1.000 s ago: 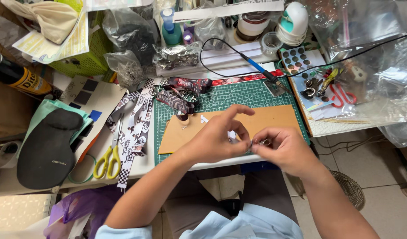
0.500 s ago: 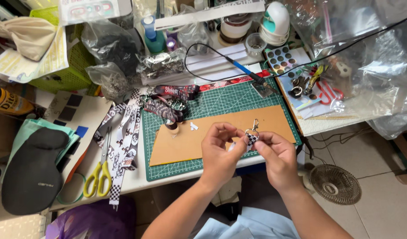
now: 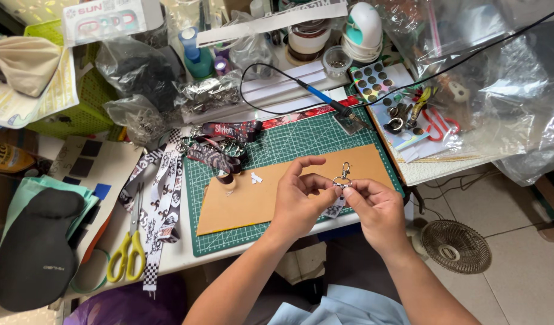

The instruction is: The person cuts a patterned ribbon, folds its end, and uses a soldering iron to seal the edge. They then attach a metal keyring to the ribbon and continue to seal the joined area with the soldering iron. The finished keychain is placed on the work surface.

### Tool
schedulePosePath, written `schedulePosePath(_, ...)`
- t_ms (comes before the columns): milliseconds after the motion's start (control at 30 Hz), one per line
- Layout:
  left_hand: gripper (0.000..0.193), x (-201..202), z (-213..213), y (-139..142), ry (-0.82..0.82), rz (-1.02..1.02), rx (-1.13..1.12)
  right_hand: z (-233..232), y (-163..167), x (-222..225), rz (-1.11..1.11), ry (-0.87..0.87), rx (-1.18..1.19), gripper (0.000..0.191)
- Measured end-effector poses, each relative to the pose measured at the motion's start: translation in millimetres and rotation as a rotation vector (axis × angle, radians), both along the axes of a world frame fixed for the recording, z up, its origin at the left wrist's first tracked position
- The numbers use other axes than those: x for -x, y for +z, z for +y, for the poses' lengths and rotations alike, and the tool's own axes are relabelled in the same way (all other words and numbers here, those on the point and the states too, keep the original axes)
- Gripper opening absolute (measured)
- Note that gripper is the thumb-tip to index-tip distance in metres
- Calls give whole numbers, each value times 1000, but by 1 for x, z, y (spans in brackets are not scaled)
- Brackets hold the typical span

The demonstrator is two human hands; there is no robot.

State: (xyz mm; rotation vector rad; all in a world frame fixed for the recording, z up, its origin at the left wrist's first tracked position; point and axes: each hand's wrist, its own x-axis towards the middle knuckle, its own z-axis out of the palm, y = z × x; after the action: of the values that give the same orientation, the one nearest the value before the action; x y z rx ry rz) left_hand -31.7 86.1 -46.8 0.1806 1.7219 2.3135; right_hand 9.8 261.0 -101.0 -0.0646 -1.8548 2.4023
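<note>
My left hand [image 3: 301,198] and my right hand [image 3: 376,210] meet above the front edge of the table and pinch a small metal swivel clasp [image 3: 343,176] between their fingertips. A short piece of printed strap [image 3: 335,209] hangs from the clasp below my fingers. Under the hands lies a tan board [image 3: 259,192] on a green cutting mat [image 3: 277,141]. A small white scrap [image 3: 256,178] rests on the board.
Printed lanyard straps [image 3: 162,192] and yellow-handled scissors [image 3: 127,253] lie left of the mat. A soldering iron [image 3: 322,99] with a black cord sits behind it. Bags, bottles and tape rolls crowd the back. A black pad [image 3: 33,253] is at far left, a small fan [image 3: 456,245] on the floor.
Both hands drew back from the board toward me and rose slightly, keeping the clasp between them. The camera view shifted a little to the right.
</note>
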Motion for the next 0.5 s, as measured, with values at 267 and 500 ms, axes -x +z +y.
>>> schedulePosePath(267,47,24,18,-15,-23,-170,-18,24,-17,24,-136,57,82,18)
schedulePosePath(500,30,40,20,-35,-81,-99,118,36,-30,30,-158,-3,76,18)
